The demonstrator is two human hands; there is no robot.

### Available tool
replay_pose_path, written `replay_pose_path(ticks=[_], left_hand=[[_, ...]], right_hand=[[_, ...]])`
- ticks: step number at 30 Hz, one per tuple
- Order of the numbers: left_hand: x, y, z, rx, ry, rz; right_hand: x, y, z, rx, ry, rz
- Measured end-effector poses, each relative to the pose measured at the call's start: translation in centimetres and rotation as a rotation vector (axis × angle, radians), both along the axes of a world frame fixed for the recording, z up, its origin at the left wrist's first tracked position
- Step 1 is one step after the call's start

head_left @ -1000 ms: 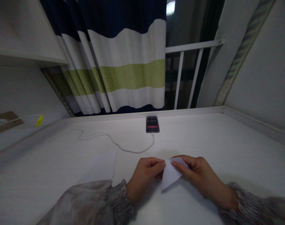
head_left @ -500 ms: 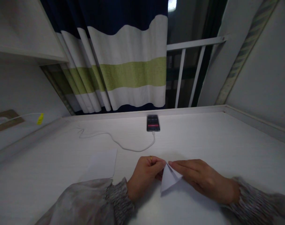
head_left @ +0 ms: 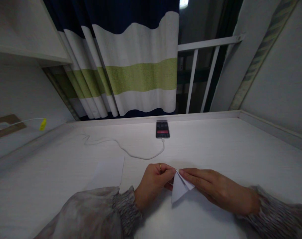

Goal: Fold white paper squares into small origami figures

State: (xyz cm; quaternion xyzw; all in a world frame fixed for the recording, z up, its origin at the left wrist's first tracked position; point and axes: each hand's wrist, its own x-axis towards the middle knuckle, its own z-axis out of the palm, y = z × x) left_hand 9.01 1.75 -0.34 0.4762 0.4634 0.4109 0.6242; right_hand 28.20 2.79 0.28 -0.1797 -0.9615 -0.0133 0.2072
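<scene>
A folded white paper [head_left: 179,189], shaped like a narrow triangle with layered flaps, stands between my two hands above the tabletop. My left hand [head_left: 157,181] pinches its upper tip between thumb and fingers; a gold ring shows on one finger. On the other side, my right hand [head_left: 212,187] presses its fingers together along the paper's right flap, near the tip. The undersides of the fingers and part of the folds are hidden. A flat white sheet of paper [head_left: 108,172] lies to the left, partly behind my left sleeve.
A dark device [head_left: 162,129], pixelated, lies at the table's back with a white cable [head_left: 138,157] trailing left. Behind the white table [head_left: 215,142] hang a striped curtain [head_left: 141,76] and a white window railing [head_left: 210,43]. A yellow tag [head_left: 42,124] is at the left wall.
The paper's right flap has spread slightly further to the right, showing more of its layers. My right hand has shifted a little rightward, while my left hand keeps its pinch.
</scene>
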Motion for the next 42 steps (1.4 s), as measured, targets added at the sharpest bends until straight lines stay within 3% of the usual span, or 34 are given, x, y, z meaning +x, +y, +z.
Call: replay_pose_path(ticks=[6,10,25,28,31,36,42], left_hand=[[0.0,0.1,-0.1,-0.046,-0.074,0.039],[0.0,0.1,0.1,-0.049,-0.077,0.062],[0.1,0.0,0.5,-0.047,-0.114,0.067],[0.1,0.1,0.3,-0.059,-0.106,0.100],[0.1,0.2,0.2,-0.049,-0.096,0.103],[0.3,0.2,0.0,-0.006,-0.027,0.095],[0.5,0.0,-0.4,0.056,0.069,0.068]], right_hand=[[0.7,0.2,-0.2,-0.058,-0.059,-0.043],[0.6,0.6,-0.4,-0.150,0.031,-0.015],[-0.4,0.4,0.2,-0.208,0.180,0.052],[-0.4,0.4,0.4,-0.327,0.203,0.063],[-0.4,0.4,0.6,-0.561,0.281,0.016],[-0.8,0.9,0.6,-0.996,0.405,-0.257],[-1.6,1.0,-0.4,-1.107,0.336,-0.273]])
